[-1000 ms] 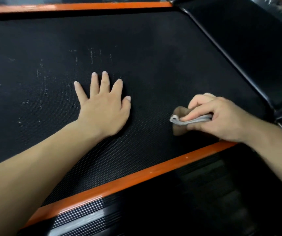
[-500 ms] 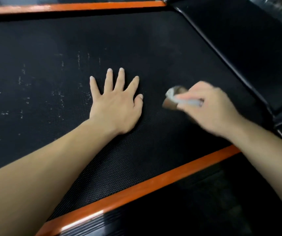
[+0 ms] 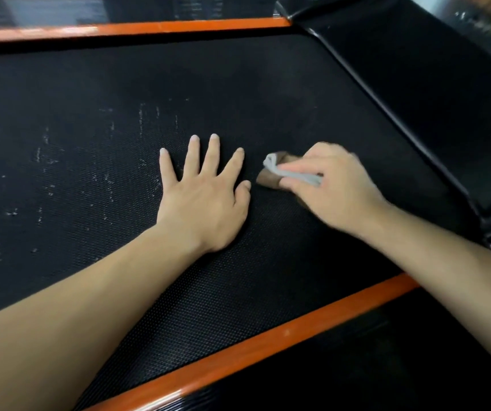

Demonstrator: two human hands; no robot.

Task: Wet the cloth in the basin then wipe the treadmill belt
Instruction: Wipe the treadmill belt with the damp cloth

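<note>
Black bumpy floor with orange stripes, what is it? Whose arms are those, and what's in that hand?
It's a treadmill belt, the strip people run on, with orange edges. The camera sits on a person's head, so you see their own arms. The left hand lies flat on the belt, fingers spread. The right hand pinches a small folded cloth against the belt, for wiping. The white specks on the left are dirt or scuffs; I can't tell which.

Far orange rail [image 3: 149,27] up top, near orange rail [image 3: 268,342] below; glossy black cover [image 3: 416,84] catching dim light at right, grey surface [image 3: 481,22] (blurred) beyond it.
</note>
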